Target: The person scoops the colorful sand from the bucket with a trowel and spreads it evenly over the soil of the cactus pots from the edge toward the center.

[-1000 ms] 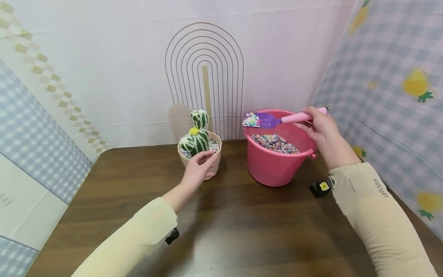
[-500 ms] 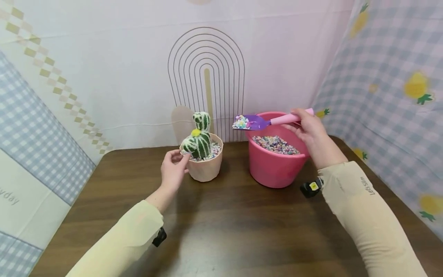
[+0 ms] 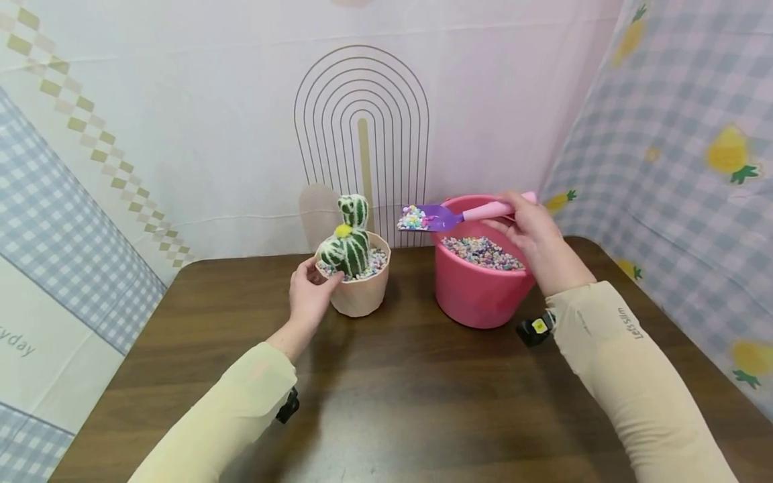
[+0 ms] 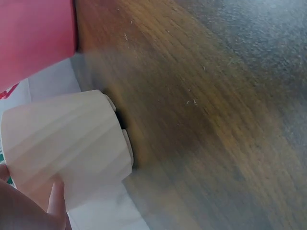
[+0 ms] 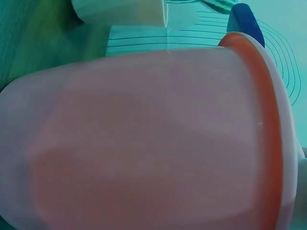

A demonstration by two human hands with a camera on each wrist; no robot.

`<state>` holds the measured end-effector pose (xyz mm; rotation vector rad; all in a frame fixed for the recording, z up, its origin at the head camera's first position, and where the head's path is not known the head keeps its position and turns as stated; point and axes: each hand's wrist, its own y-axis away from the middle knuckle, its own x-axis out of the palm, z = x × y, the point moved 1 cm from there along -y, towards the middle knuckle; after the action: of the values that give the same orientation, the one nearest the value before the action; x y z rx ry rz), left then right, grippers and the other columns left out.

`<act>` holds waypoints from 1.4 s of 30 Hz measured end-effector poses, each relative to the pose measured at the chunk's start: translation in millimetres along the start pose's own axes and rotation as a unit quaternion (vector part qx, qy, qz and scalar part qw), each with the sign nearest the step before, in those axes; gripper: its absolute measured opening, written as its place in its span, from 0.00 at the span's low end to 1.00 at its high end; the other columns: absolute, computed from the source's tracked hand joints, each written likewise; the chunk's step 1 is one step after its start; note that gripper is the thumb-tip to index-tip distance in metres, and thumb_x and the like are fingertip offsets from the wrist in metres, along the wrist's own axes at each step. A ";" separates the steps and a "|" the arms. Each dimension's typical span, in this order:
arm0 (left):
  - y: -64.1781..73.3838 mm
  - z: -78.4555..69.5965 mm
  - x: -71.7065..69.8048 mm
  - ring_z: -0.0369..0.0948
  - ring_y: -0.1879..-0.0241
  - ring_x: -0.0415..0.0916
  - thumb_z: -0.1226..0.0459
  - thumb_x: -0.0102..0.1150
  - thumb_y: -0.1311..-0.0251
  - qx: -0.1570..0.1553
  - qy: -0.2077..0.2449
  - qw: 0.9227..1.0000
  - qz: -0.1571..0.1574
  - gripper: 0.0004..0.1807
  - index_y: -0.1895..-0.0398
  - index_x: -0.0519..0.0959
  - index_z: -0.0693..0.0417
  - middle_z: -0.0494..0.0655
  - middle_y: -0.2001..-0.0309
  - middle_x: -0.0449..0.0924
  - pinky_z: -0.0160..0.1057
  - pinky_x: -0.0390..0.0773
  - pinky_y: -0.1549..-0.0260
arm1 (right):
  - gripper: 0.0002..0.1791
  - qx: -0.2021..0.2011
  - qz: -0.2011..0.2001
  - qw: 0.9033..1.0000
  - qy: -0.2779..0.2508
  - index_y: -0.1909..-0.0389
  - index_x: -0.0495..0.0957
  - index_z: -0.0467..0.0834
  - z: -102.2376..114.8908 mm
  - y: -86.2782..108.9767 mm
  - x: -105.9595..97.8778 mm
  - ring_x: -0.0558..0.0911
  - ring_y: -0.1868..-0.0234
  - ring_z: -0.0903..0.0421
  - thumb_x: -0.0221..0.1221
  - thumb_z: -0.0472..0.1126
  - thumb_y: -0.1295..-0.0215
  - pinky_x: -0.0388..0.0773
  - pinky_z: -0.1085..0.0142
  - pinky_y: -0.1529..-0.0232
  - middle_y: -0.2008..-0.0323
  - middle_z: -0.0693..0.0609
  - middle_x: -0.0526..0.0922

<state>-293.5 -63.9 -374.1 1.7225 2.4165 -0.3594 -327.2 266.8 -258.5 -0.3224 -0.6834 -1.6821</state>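
Observation:
My left hand (image 3: 309, 295) grips the left side of a pale peach flower pot (image 3: 359, 300), thumb in front near the rim. The left wrist view has fingers (image 4: 56, 199) against the pot's ribbed wall. A green toy cactus (image 3: 355, 253) with a yellow bloom stands in it among pastel pebbles (image 3: 377, 261). My right hand (image 3: 531, 225) holds a small shovel by its pink handle. The purple blade (image 3: 443, 218) carries a heap of pastel pebbles (image 3: 413, 218), past the left rim of a pink bucket (image 3: 480, 302). More pebbles (image 3: 481, 252) lie inside the bucket.
Both containers stand near the back of a dark wooden table (image 3: 392, 402). Behind it hangs a pale cloth (image 3: 241, 134) with printed arches; checked cloth (image 3: 664, 168) borders the right. In the right wrist view the bucket wall (image 5: 144, 143) fills most of the picture.
The loaded shovel has moved left, from over the bucket into the gap toward the pot. My left hand has shifted from the pot's front to its left side and now grips it there.

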 end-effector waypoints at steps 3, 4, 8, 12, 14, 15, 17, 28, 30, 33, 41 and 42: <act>-1.4 0.7 1.2 0.52 0.45 0.70 0.64 0.65 0.48 0.001 0.003 1.000 0.008 0.35 0.38 0.63 0.66 0.62 0.44 0.63 0.45 0.74 0.45 | 0.10 0.006 -0.001 1.000 0.008 0.60 0.67 0.42 0.9 -0.1 0.9 0.82 0.67 0.57 0.57 0.32 0.40 0.84 0.62 0.68 0.60 0.50 0.74; -2.6 0.8 1.0 0.52 0.44 0.70 0.65 0.65 0.48 -0.001 0.005 1.000 0.015 0.35 0.38 0.63 0.65 0.62 0.43 0.63 0.45 0.73 0.45 | 0.09 0.008 0.000 1.000 0.009 0.61 0.68 0.42 1.1 -0.4 1.1 0.82 0.66 0.57 0.58 0.32 0.40 0.84 0.62 0.68 0.61 0.50 0.74; -12.4 0.3 -1.4 0.51 0.40 0.68 0.68 0.61 0.45 -0.014 0.026 0.998 0.058 0.34 0.35 0.62 0.64 0.62 0.39 0.66 0.40 0.75 0.47 | 0.05 0.009 0.011 1.000 0.013 0.65 0.71 0.42 1.8 -2.1 1.2 0.83 0.68 0.57 0.58 0.32 0.40 0.84 0.62 0.69 0.68 0.51 0.77; -25.1 0.5 -6.7 0.50 0.39 0.66 0.69 0.56 0.41 -0.033 0.050 0.992 0.115 0.32 0.32 0.59 0.62 0.61 0.36 0.66 0.30 0.77 0.57 | 0.05 0.005 0.013 1.000 0.015 0.67 0.71 0.41 2.7 -4.0 1.3 0.83 0.71 0.57 0.58 0.31 0.41 0.84 0.62 0.71 0.72 0.51 0.78; -30.4 2.6 -10.8 0.49 0.39 0.66 0.69 0.53 0.39 -0.035 0.057 0.990 0.122 0.31 0.32 0.59 0.62 0.62 0.36 0.65 0.27 0.77 0.59 | 0.07 0.002 0.014 1.000 0.023 0.65 0.70 0.41 2.0 -4.0 2.3 0.83 0.71 0.58 0.58 0.32 0.41 0.84 0.62 0.71 0.71 0.50 0.77; -32.4 3.7 -12.7 0.48 0.40 0.67 0.69 0.53 0.38 -0.038 0.062 0.990 0.119 0.30 0.32 0.59 0.62 0.62 0.37 0.65 0.26 0.77 0.60 | 0.08 0.002 0.013 1.000 0.027 0.64 0.69 0.41 1.6 -3.8 2.9 0.83 0.72 0.58 0.58 0.32 0.40 0.84 0.62 0.71 0.71 0.51 0.77; -34.6 5.6 -15.4 0.45 0.45 0.69 0.68 0.52 0.37 -0.043 0.074 0.991 0.099 0.28 0.34 0.61 0.62 0.61 0.39 0.67 0.25 0.78 0.61 | 0.10 0.002 0.013 0.999 0.029 0.63 0.68 0.41 0.7 -3.8 4.4 0.82 0.71 0.58 0.59 0.32 0.41 0.84 0.62 0.70 0.69 0.51 0.76; -24.3 1.5 -12.3 0.42 0.50 0.70 0.66 0.54 0.39 -0.062 0.083 0.992 0.072 0.26 0.36 0.66 0.61 0.58 0.42 0.69 0.24 0.78 0.67 | 0.13 0.006 0.001 0.997 0.077 0.59 0.65 0.43 -3.1 -5.5 10.4 0.83 0.72 0.59 0.59 0.34 0.40 0.84 0.64 0.69 0.68 0.53 0.76; -26.0 1.4 -12.9 0.44 0.49 0.71 0.66 0.54 0.38 -0.068 0.083 0.991 0.077 0.26 0.36 0.66 0.60 0.57 0.41 0.69 0.27 0.80 0.65 | 0.13 0.007 -0.001 0.996 0.088 0.58 0.65 0.43 -4.3 -6.4 12.5 0.83 0.72 0.59 0.59 0.34 0.40 0.84 0.64 0.69 0.68 0.52 0.77; -28.5 2.0 -13.7 0.46 0.47 0.71 0.66 0.53 0.37 -0.074 0.082 0.990 0.085 0.26 0.35 0.65 0.59 0.58 0.40 0.68 0.33 0.82 0.60 | 0.13 0.005 -0.002 0.996 0.094 0.59 0.65 0.42 -6.2 -7.5 17.3 0.83 0.74 0.59 0.58 0.33 0.40 0.84 0.64 0.70 0.68 0.52 0.77; -28.3 2.2 -12.1 0.45 0.48 0.72 0.66 0.53 0.38 -0.074 0.098 0.989 0.077 0.26 0.36 0.66 0.59 0.59 0.39 0.69 0.30 0.81 0.64 | 0.14 -0.001 -0.015 0.987 0.158 0.57 0.64 0.43 -8.9 -7.3 29.6 0.83 0.74 0.61 0.58 0.35 0.40 0.83 0.67 0.68 0.62 0.50 0.74; -28.2 2.1 -11.8 0.45 0.48 0.72 0.66 0.53 0.38 -0.075 0.100 0.989 0.075 0.26 0.36 0.66 0.59 0.59 0.40 0.69 0.29 0.81 0.65 | 0.14 -0.003 -0.014 0.987 0.163 0.57 0.65 0.43 -9.5 -7.6 30.7 0.83 0.74 0.61 0.58 0.35 0.40 0.84 0.67 0.68 0.63 0.50 0.74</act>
<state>-316.2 -83.9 -370.1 1.9371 2.3518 0.0154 -340.2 237.4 -250.8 -0.0385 -0.4398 -1.7142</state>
